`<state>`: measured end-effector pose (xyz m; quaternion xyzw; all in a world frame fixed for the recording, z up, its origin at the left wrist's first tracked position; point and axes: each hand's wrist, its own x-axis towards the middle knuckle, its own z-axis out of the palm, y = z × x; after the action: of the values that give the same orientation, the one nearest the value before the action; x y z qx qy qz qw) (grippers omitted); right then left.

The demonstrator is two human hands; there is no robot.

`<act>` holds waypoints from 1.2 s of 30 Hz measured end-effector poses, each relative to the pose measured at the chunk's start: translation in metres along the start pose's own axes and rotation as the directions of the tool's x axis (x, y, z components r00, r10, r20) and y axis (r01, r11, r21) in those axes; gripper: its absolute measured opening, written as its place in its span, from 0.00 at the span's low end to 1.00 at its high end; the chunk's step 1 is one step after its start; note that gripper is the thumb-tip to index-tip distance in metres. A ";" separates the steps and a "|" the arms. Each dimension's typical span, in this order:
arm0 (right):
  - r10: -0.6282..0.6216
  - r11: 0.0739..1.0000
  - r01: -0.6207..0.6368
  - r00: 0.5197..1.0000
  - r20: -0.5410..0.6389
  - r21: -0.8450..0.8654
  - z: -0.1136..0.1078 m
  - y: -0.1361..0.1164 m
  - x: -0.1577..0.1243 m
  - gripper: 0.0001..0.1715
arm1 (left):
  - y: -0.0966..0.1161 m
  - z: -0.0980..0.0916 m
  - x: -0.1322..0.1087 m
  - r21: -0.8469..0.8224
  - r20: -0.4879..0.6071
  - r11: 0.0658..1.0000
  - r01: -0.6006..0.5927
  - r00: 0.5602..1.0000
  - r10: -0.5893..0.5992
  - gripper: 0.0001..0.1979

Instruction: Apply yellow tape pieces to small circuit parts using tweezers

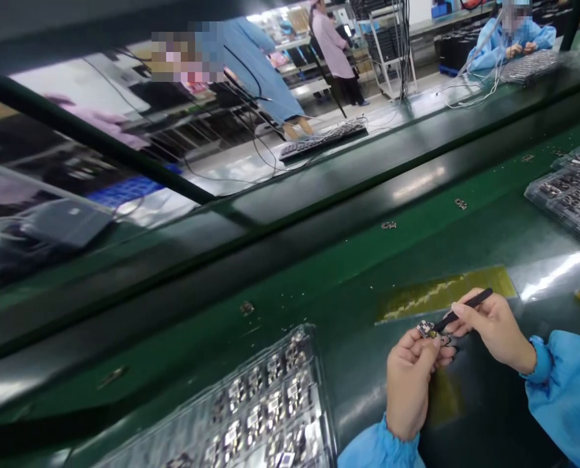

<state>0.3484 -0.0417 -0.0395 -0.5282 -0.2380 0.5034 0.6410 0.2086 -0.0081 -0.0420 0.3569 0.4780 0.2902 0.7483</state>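
My left hand (pixel 411 380) is closed on a small electronic part (pixel 425 328), pinched between thumb and fingers. A black pair of tweezers (pixel 465 309) is gripped in my right hand (pixel 497 328), its tips down at the small part. The tips and part of the piece are hidden by my fingers. Just beyond my hands lies a yellow film sheet (pixel 446 292) with a stepped row of pale strips on it. Blue sleeves cover both forearms.
A clear tray (pixel 319 383) of metallic parts stands at the front left, with another parts tray (pixel 570 188) at the right. Loose small parts (pixel 389 225) lie along the green table (pixel 348 279). A dark raised ledge (pixel 290 227) runs behind; co-workers are beyond it.
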 end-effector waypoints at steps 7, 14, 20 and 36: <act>-0.003 0.999 0.002 1.000 -0.011 -0.043 0.001 0.003 0.000 0.20 | -0.003 0.003 0.000 0.065 0.034 0.998 -0.025 0.999 0.023 0.14; -0.027 0.994 0.025 0.999 -0.017 -0.109 -0.001 0.002 0.001 0.19 | -0.004 0.003 -0.001 0.102 0.038 0.994 -0.049 0.998 0.046 0.12; -0.037 0.990 0.035 0.999 -0.012 -0.138 -0.002 0.002 0.000 0.18 | -0.003 0.005 0.000 0.095 0.045 0.995 -0.035 0.999 0.031 0.12; -0.077 0.976 0.072 0.997 -0.017 -0.205 0.001 -0.002 -0.003 0.18 | -0.003 0.005 -0.001 0.081 0.045 0.996 -0.024 0.999 0.020 0.18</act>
<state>0.3473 -0.0438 -0.0371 -0.5882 -0.3001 0.4454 0.6046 0.2132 -0.0118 -0.0424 0.3987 0.4690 0.2706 0.7402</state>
